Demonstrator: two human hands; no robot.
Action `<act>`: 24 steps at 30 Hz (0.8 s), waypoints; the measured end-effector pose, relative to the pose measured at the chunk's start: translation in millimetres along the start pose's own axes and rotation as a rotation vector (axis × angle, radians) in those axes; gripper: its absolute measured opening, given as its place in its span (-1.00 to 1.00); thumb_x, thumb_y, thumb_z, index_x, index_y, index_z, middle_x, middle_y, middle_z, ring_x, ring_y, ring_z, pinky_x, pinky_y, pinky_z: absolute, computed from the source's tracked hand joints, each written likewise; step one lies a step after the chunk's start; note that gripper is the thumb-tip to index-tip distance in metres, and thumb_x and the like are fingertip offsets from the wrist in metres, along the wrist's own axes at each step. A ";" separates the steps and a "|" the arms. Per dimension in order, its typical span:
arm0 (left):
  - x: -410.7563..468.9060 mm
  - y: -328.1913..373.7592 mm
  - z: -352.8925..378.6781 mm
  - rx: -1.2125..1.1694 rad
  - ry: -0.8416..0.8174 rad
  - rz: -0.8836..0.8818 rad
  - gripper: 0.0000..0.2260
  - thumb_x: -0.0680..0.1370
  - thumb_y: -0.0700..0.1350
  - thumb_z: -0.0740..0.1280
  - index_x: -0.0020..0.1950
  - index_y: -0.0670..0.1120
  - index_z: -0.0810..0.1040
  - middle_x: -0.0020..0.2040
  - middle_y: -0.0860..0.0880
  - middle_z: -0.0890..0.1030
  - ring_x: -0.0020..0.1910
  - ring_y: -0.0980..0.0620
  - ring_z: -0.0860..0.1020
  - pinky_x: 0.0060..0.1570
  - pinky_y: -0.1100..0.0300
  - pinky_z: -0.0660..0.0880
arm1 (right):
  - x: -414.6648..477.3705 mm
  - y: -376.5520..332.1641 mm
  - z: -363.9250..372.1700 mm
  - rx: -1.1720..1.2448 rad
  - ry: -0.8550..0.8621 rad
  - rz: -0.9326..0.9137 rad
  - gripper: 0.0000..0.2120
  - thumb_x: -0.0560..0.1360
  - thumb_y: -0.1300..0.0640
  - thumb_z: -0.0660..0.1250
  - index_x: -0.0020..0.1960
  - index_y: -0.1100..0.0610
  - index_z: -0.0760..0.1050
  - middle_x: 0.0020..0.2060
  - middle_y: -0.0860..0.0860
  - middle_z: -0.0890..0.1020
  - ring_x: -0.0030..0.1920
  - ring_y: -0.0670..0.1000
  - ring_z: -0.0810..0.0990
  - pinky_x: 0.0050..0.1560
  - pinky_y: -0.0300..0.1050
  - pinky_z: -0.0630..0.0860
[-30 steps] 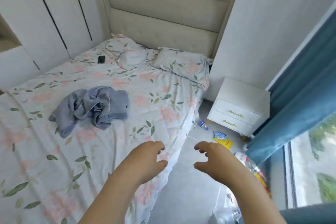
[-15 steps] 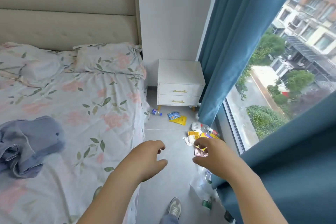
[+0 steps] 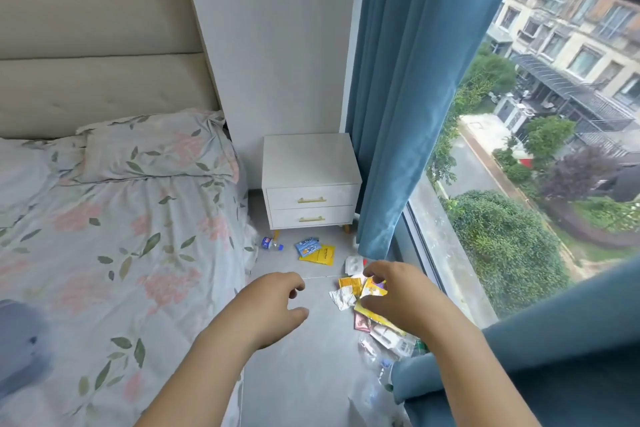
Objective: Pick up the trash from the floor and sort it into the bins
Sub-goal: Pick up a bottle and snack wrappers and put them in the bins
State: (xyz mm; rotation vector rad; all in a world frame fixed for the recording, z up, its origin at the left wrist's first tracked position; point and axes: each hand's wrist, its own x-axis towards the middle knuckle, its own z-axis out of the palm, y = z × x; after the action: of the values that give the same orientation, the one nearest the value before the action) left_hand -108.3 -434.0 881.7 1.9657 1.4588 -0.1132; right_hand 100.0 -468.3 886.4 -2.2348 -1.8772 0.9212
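Since half a second ago our view has swung further right and drawn closer to the floor by the window, so the nightstand (image 3: 310, 180) and the litter now sit nearer the middle, and the shoe that showed at the bottom edge is gone from view.

We hold both hands out in front of us above the grey floor (image 3: 298, 367), neither touching anything. Our left hand (image 3: 268, 308) has its fingers loosely curled and apart, holding nothing. Our right hand (image 3: 398, 295) hovers over the pile of wrappers (image 3: 349, 291), fingers spread and bent, also empty.

The trash lies on the floor between the bed (image 3: 121, 253) and the blue curtain (image 3: 398, 114). A small bottle (image 3: 270, 243) lies on its side just in front of the nightstand, near the bed's edge. Beside it are a blue packet (image 3: 307, 246) overlapping a yellow packet (image 3: 320, 255). A white blister pack (image 3: 354, 265) lies near the curtain hem. More wrappers and clear plastic (image 3: 375, 392) trail toward us along the window side. We see no bins.
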 end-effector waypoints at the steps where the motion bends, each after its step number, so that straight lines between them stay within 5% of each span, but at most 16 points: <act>1: 8.9 2.4 -2.8 0.000 -0.008 -0.003 -0.67 0.55 0.02 0.28 0.31 0.06 0.42 0.21 0.13 0.49 0.16 0.11 0.47 0.12 0.26 0.40 | 7.1 2.1 -3.4 0.009 -0.003 -0.003 -0.57 0.49 0.03 0.35 0.35 0.01 0.43 0.22 -0.06 0.54 0.17 -0.03 0.53 0.06 -0.20 0.46; 24: 290.7 -39.2 -123.9 0.075 -0.121 0.056 -0.66 0.54 0.01 0.29 0.31 0.03 0.44 0.24 0.06 0.49 0.18 0.05 0.48 0.14 0.23 0.41 | 280.2 -27.7 -45.1 0.021 -0.061 0.090 -0.57 0.49 0.05 0.33 0.35 -0.01 0.43 0.22 -0.04 0.55 0.18 -0.02 0.53 0.12 -0.15 0.48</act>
State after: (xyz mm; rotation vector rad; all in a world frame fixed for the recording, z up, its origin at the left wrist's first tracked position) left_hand -74.3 -121.8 829.2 2.0211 1.3375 -0.2607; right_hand 117.0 -190.0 826.0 -2.3214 -1.7957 1.0286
